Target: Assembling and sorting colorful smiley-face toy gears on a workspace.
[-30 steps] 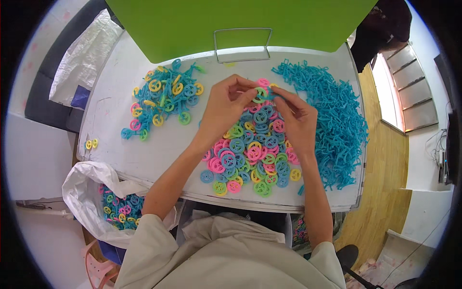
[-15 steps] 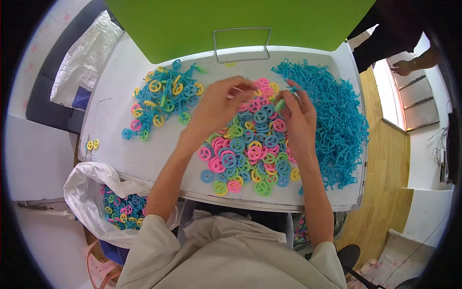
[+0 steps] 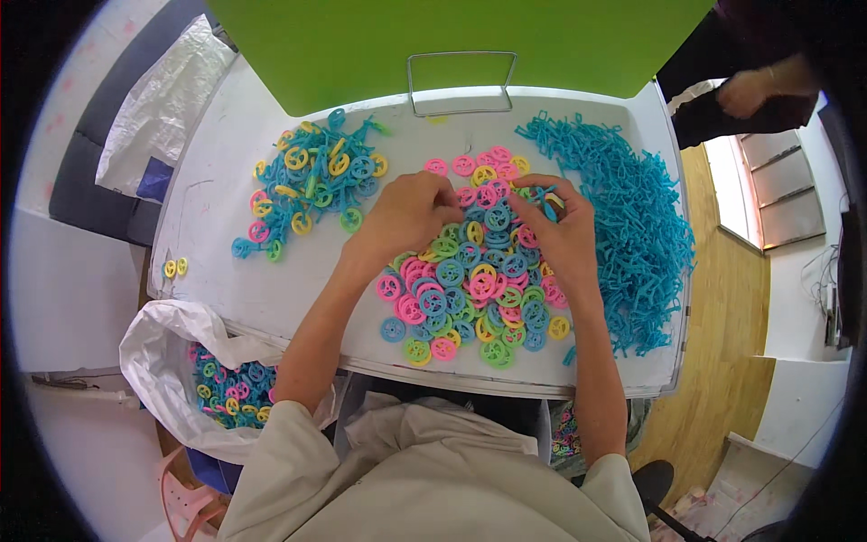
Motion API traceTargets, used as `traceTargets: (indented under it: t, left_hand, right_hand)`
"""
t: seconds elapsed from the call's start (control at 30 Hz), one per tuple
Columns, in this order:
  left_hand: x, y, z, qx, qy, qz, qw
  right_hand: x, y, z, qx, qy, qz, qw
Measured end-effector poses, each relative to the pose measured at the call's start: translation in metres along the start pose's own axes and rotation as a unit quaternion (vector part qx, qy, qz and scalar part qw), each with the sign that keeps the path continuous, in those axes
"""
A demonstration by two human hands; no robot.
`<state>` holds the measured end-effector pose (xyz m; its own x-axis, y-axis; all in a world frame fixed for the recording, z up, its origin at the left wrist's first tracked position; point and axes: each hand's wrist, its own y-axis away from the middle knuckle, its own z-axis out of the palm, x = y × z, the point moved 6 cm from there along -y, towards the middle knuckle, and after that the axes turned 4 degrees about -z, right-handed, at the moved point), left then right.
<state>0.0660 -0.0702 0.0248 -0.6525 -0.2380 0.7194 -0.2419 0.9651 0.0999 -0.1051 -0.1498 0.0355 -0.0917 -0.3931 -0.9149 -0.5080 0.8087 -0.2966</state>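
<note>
A pile of small plastic wheels point(image 3: 483, 285) in pink, blue, yellow and green lies in the middle of the white table. My left hand point(image 3: 406, 212) rests at the pile's upper left edge, its fingers curled together; what they hold, if anything, is hidden. Above the pile's upper right, my right hand point(image 3: 560, 230) pinches a small blue plastic piece point(image 3: 549, 210) between thumb and fingers. To the right spreads a large heap of blue plastic pieces point(image 3: 632, 235). On the left lie blue pieces joined with coloured wheels point(image 3: 312, 176).
A green panel point(image 3: 452, 45) with a wire stand point(image 3: 462, 111) rises at the table's back. Two yellow wheels point(image 3: 176, 267) lie at the left edge. Below stands a white sack point(image 3: 153, 361) of joined pieces. Another person's hand point(image 3: 745, 95) shows at upper right.
My left hand has come down to the wheel pile, fingers curling. My right hand has shifted slightly lower; the green wheel seen at its fingertips no longer shows there. The other person's arm has moved.
</note>
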Motion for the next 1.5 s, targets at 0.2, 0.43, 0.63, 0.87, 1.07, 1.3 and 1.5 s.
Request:
traceTargets:
  t: [0.2,0.43,0.63,0.87,1.07,1.3,1.5]
  left_hand:
    - [0.007,0.004,0.001,-0.031,-0.046,0.024,0.998]
    - [0.008,0.008,0.005,0.043,-0.123,0.131,0.983]
    - [0.010,-0.002,0.022,0.008,-0.067,0.086,0.994]
    - [0.020,0.009,0.021,0.050,-0.071,0.134,0.987]
    - [0.020,0.005,0.030,0.082,-0.078,0.141,0.984]
    - [0.019,-0.001,0.021,0.078,0.046,0.064,0.994]
    - [0.014,0.000,0.020,0.167,-0.047,0.116,0.978]
  right_hand:
    - [0.004,-0.002,-0.006,0.042,0.000,0.025,0.999]
    - [-0.003,-0.004,0.004,0.014,0.039,-0.066,0.997]
    - [0.002,0.001,0.003,-0.012,-0.032,0.080,0.996]
    - [0.008,-0.002,0.003,0.002,-0.035,0.047,0.998]
    - [0.005,-0.001,0.003,-0.013,-0.021,0.065,0.998]
    - [0.002,-0.001,0.002,-0.011,-0.035,0.051,0.998]
    - [0.010,-0.001,-0.002,0.017,-0.031,0.080,0.996]
